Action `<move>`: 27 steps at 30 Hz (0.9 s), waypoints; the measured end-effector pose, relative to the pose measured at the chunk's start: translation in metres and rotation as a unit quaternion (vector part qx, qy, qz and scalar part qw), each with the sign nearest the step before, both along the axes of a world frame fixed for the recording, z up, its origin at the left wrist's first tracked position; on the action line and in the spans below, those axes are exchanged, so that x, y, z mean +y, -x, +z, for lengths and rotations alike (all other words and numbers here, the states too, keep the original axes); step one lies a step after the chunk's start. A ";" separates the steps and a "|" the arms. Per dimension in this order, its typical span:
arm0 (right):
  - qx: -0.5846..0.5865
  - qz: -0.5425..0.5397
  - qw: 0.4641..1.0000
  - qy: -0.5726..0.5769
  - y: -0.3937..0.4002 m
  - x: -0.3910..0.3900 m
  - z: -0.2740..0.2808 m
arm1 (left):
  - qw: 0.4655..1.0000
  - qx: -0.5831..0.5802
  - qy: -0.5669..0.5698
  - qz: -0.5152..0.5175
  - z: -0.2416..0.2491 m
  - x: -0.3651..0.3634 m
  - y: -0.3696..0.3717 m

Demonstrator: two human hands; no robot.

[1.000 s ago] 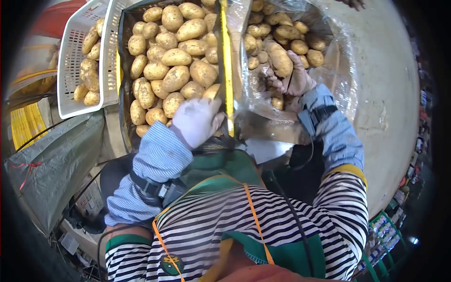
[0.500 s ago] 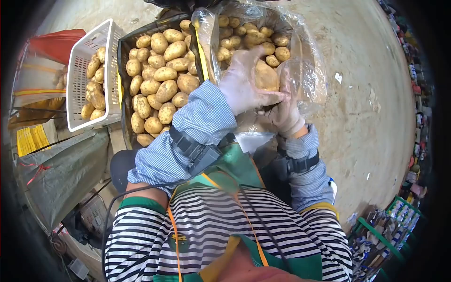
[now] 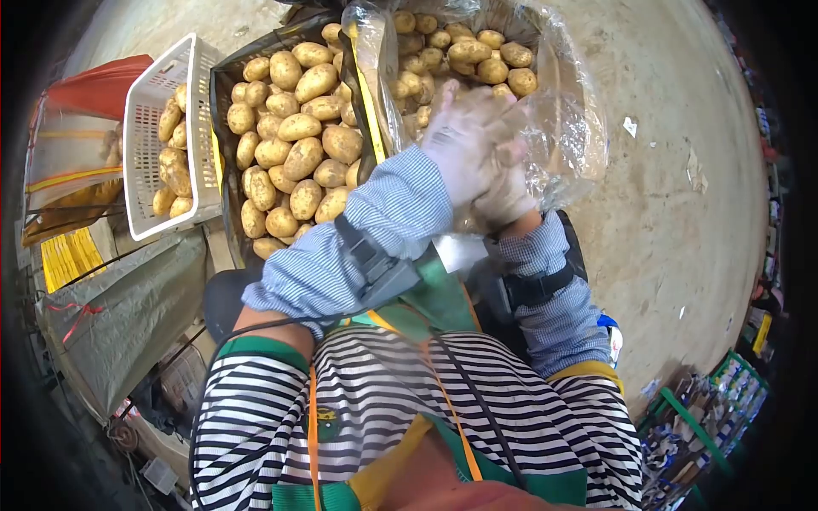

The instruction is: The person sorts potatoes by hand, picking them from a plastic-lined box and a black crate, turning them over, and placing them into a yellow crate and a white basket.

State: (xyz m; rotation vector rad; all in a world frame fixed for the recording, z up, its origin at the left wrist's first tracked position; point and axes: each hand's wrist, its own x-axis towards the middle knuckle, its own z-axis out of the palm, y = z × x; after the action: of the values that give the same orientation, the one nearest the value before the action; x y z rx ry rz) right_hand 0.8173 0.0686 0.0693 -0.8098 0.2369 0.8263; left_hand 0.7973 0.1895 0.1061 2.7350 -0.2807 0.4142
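My left hand, in a pale glove, is above the near part of a plastic-lined box of potatoes. My right hand, also gloved, presses against or overlaps it at the lower right. Motion smears the fingers of both hands, and whether anything lies between them is hidden. Just left of my hands stands a dark-lined box filled with larger potatoes. Clear plastic film is crumpled over the right side of the first box.
A white plastic crate with several potatoes is at the left. Grey sheeting and a yellow stack are nearer on that side. Green-edged containers of packets stand at the lower right. Paper scraps lie on the floor.
The potato seen between my hands before is no longer visible there. My hands have come together, the left one shifting right and the right one slightly left.
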 end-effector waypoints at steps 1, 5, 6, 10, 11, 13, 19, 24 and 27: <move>-0.113 0.003 0.992 0.054 0.002 -0.004 -0.002 | 0.992 -0.020 0.126 -0.005 -0.024 0.006 -0.010; -0.534 0.006 0.806 0.256 0.011 -0.017 -0.004 | 0.861 0.164 0.470 0.107 -0.020 0.038 -0.017; -0.623 0.008 0.724 0.296 0.010 -0.018 -0.004 | 0.800 0.229 0.518 0.197 -0.017 0.046 -0.016; -0.451 0.067 0.861 0.225 0.008 -0.007 0.009 | 0.915 -0.005 0.394 0.083 -0.020 0.026 0.019; -0.389 0.086 0.895 0.200 0.007 -0.005 0.014 | 0.891 -0.078 0.442 0.072 -0.012 0.013 0.019; -0.254 0.129 0.947 0.148 0.008 -0.001 0.023 | 0.864 0.090 0.481 0.121 0.023 0.035 0.021; 0.066 0.094 0.990 -0.082 0.004 -0.006 0.023 | 0.723 0.113 0.662 0.162 -0.014 0.057 0.004; -0.337 0.103 0.934 0.058 0.015 -0.013 0.018 | 0.906 -0.020 0.412 0.092 0.002 0.012 0.023; -0.595 0.063 0.783 0.172 0.024 -0.010 0.025 | 0.914 -0.006 0.394 0.093 -0.018 0.021 0.013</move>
State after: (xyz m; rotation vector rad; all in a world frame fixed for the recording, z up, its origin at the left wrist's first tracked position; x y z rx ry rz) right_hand 0.7932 0.0587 0.0946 -1.5602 -0.8349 0.2539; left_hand 0.7846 0.2105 0.0885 1.9622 0.1338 0.4679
